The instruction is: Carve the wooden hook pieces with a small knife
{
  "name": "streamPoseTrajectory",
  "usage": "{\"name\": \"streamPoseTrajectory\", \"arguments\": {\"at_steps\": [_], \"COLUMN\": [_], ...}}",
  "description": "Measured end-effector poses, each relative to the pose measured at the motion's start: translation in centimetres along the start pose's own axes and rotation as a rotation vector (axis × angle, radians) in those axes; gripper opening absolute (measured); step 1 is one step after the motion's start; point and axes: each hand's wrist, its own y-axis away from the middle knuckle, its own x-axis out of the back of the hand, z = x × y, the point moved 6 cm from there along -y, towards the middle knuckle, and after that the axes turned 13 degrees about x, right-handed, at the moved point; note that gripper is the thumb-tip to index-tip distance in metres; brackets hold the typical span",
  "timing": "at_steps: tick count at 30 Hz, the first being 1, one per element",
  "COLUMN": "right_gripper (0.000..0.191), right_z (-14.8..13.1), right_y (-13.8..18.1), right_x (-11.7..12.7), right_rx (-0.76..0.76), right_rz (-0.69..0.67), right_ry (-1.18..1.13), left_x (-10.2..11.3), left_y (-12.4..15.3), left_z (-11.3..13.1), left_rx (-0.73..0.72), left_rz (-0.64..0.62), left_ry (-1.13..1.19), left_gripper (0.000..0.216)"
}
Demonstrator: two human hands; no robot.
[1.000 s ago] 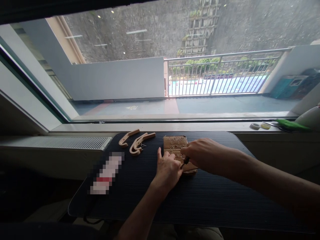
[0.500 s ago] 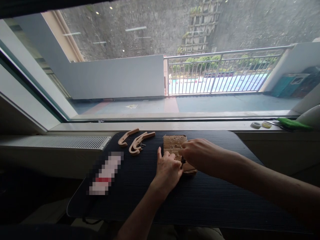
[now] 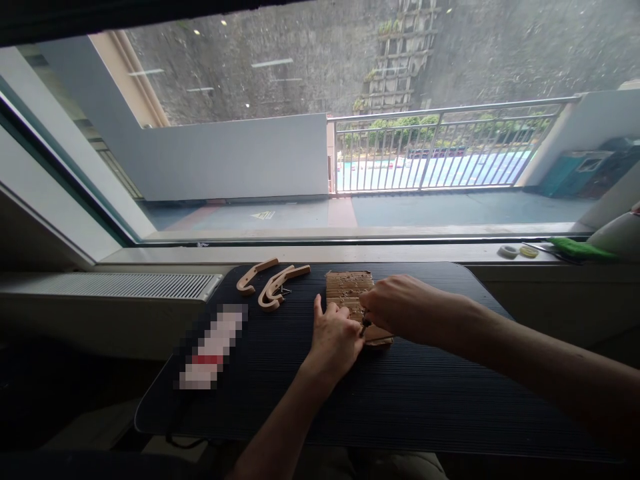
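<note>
A small wooden board (image 3: 349,287) with many holes lies flat on a black ribbed mat (image 3: 300,393). My left hand (image 3: 336,337) rests on the board's near left edge, its fingers pressed down against the wood. My right hand (image 3: 400,308) is closed round a small dark tool (image 3: 365,325), whose tip points down at the board beside my left fingers. The near part of the board is hidden under both hands.
Three curved wooden hooks (image 3: 274,283) and a small metal screw lie on the mat to the left of the board. A blurred red-and-white strip (image 3: 213,347) lies further left. Tape rolls (image 3: 517,251) and a green object (image 3: 580,249) sit on the window sill at right.
Both hands stay on the board. My right hand has shifted slightly, with the tool tip moving a little toward my left fingers.
</note>
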Motion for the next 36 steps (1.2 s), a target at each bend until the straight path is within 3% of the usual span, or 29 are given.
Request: {"name": "streamPoseTrajectory", "arguments": {"at_steps": [5, 15, 22, 31, 36], "right_gripper": [0.018, 0.022, 0.017, 0.018, 0.015], "right_z": [-0.4, -0.5, 0.3, -0.3, 0.1], "right_y": [0.5, -0.1, -0.4, -0.5, -0.3], "right_x": [1.0, 0.0, -0.6, -0.7, -0.1], "right_rx": [0.014, 0.083, 0.028, 0.074, -0.016], "right_rz": [0.047, 0.060, 0.046, 0.002, 0.022], "right_ry": [-0.095, -0.110, -0.060, 0.063, -0.021], "left_x": [-0.3, -0.3, -0.1, 0.0, 0.0], "left_y": [-0.1, -0.1, -0.1, -0.1, -0.2], "left_z": [-0.2, 0.0, 0.0, 0.0, 0.0], "left_rx": [0.009, 0.003, -0.006, -0.004, -0.003], "left_rz": [0.006, 0.012, 0.014, 0.013, 0.030], "left_ry": [0.005, -0.004, 0.019, 0.018, 0.024], "left_gripper": [0.013, 0.014, 0.013, 0.012, 0.014]}}
